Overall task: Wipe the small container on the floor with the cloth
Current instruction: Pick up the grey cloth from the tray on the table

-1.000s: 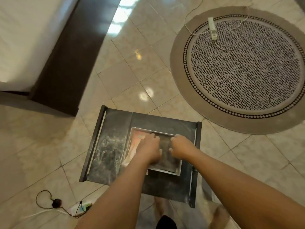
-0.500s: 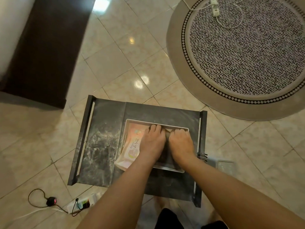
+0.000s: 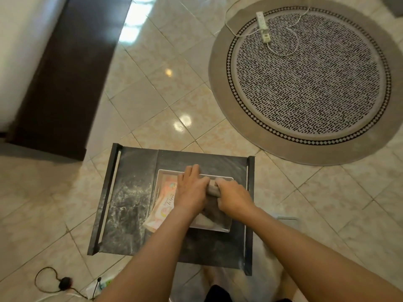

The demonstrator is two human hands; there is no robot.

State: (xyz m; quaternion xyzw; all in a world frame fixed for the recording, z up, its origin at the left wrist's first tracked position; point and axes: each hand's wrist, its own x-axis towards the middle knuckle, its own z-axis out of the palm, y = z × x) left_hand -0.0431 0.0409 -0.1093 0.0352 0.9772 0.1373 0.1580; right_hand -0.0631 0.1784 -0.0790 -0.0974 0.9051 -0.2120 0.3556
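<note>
Both hands, left (image 3: 192, 190) and right (image 3: 234, 198), are clenched on a grey cloth (image 3: 212, 188) inside the white tray (image 3: 218, 228) on the dark table (image 3: 130, 203), whose edges lie near.

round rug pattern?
Black-and-white dashes on the round rug, checkered ring, beige border; head view.

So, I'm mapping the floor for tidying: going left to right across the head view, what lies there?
Dark bed frame → black plug and cord → black marbled tray table → round patterned rug.
</note>
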